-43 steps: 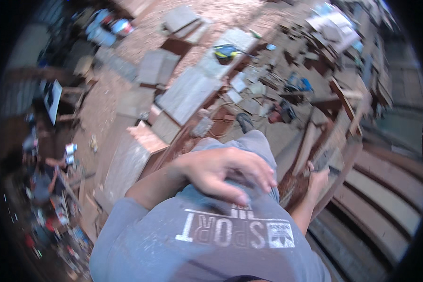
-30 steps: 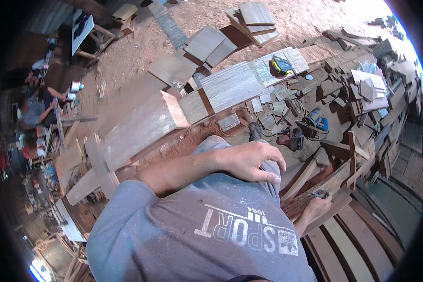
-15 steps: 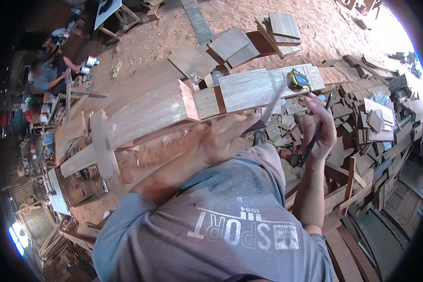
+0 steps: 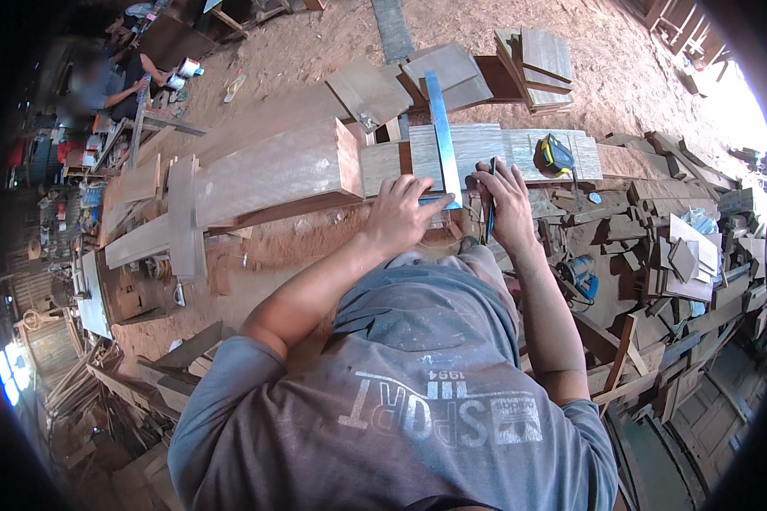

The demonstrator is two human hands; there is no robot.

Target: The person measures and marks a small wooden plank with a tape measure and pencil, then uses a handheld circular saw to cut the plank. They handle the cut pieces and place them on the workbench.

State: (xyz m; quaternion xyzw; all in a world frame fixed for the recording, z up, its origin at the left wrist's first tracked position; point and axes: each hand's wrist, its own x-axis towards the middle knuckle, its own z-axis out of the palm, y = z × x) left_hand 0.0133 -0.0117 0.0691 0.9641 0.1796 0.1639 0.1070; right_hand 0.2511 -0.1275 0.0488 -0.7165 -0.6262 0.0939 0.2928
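Observation:
My left hand grips the stock of a try square at the near edge of a grey-brown board. The square's long metal blade lies across the board and points away from me. Close beside it on the right, my right hand holds a dark, slim pencil upright, its tip end partly hidden by the fingers. A yellow and black tape measure rests on the boards to the right of that hand.
A thick stack of boards lies to the left on the bench. Beyond it are more board stacks. Wood offcuts and a blue power tool fill the right side. Another person sits at the far left.
The try square has come down from a raised, tilted position onto the board with my left hand. My right hand has moved left, bringing the pencil close to the blade.

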